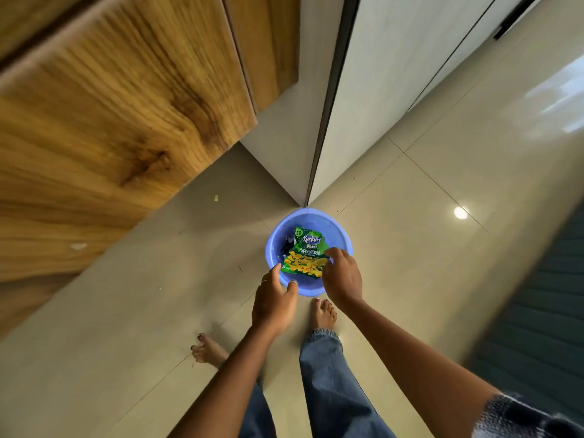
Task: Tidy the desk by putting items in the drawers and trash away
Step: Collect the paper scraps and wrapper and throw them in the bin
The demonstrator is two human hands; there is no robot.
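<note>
Green snack packet [306,255]: seen inside the round blue plastic bin [343,240] on the tiled floor [410,248]; lower right edge hidden by the right hand.
Left hand [274,300]: fingers loosely spread, nothing held, at the near rim.
Right hand [343,276]: fingers curled at the packet's edge; grip cannot be told.
Dark item [287,245]: behind the packet, hard to make out.

A tiled floor [410,248] meets white cabinet doors [395,74] and a grey rug [543,311].

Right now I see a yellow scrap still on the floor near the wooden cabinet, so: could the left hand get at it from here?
Probably not without stepping closer. The left hand hovers at the blue bin, and the yellow scrap lies well beyond it on open floor; nothing blocks the way.
</note>
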